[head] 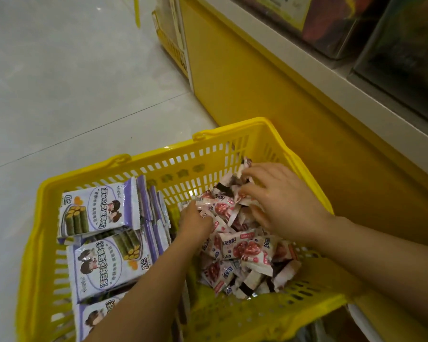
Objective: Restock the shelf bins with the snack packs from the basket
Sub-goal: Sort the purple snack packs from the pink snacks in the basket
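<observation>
"Yellow plastic basket on your feed. Where does it sit?"

"I see it on the pale tiled floor, with its far right corner close against the yellow shelf base. Above that base, at the top right, are clear shelf bins. They are dark and blurred, and I cannot tell what they hold."

"And the stock?"

"2 kinds, both inside the basket. Purple packs printed with a seaweed-roll picture fill the left half, some lying flat and others standing on edge just beside them. A loose heap of small snack packs, white with red print, fills the right half."

"Hands?"

"Both are down in that heap. The right hand lies over its far top, with fingers curled round a bunch of the small snack packs. The left hand reaches in from the near left, just beside the purple packs. Its fingers are bent down and closed on a pack at the heap's left edge. The 2 hands are near each other but apart."

"And the gripped packs?"

"Those in both grips lie against the rest of the heap."
</observation>
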Available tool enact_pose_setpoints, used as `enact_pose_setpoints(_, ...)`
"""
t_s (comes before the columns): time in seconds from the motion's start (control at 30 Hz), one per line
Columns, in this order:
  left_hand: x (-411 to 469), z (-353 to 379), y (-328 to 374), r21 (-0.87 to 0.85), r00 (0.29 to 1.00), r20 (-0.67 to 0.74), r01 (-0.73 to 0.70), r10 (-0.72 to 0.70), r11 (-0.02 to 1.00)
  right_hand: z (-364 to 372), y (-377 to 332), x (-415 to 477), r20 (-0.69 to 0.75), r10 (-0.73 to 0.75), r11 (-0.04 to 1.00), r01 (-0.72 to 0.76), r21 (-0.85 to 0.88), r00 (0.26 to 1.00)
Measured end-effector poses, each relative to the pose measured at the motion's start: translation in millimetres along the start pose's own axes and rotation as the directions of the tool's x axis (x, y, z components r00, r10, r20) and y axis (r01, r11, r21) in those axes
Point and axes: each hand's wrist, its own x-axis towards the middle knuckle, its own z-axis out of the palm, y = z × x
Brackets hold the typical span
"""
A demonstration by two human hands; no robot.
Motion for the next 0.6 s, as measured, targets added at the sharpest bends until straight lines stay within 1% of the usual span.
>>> enact_pose_setpoints(0.03,1.8,1.8,-4.6,0.019,0.998,0.013,0.058,-0.059,0.998,7.8,-7.3,9.0,0.042,-0.004,0.999,0.002,0.043,0.999)
enact_pose_setpoints(0.07,3.7,4.1,-8.3,0.036,0.994,0.017,0.106,-0.107,0.994,16.8,-12.4,16.8,0.113,0.022,0.997,-0.031,0.078,0.993)
enact_pose_setpoints(0.1,6.2,6.4,-11.8,0.057,0.989,0.015,0.146,-0.147,0.988,26.7,-13.9,23.4,0.192,0.061,0.991,-0.082,0.104,0.98)
enact_pose_setpoints(0.17,9.6,8.7,-16.5,0.083,0.976,0.018,0.216,-0.218,0.973,45.4,-11.3,31.5,0.345,0.11,0.984,-0.151,0.094,0.932)
enact_pose_setpoints(0.23,13.8,8.4,-21.0,0.016,0.961,0.038,0.272,-0.273,0.962,62.7,-5.4,32.1,0.45,0.107,0.984,-0.16,0.081,0.887)
enact_pose_setpoints(0.27,15.6,8.4,-22.6,-0.032,0.953,0.052,0.299,-0.297,0.954,69.6,-3.1,30.0,0.484,0.099,0.984,-0.156,0.079,0.869)
enact_pose_setpoints(0.3,18.0,8.9,-24.1,-0.043,0.945,0.063,0.323,-0.32,0.946,75.4,-1.3,27.2,0.511,0.095,0.985,-0.155,0.076,0.854)
enact_pose_setpoints(0.4,22.9,11.7,-27.4,0.085,0.938,0.069,0.335,-0.341,0.938,86.3,4.9,18.5,0.541,0.117,0.982,-0.179,0.063,0.833)
enact_pose_setpoints(0.5,24.1,11.9,-29.3,0.175,0.931,0.087,0.335,-0.354,0.926,89.6,6.7,15.4,0.517,0.125,0.976,-0.199,0.089,0.847)
enact_pose_setpoints(0.6,25.5,10.8,-33.1,0.191,0.927,0.12,0.329,-0.355,0.925,89.5,4.2,15.5,0.478,0.135,0.967,-0.221,0.128,0.868)
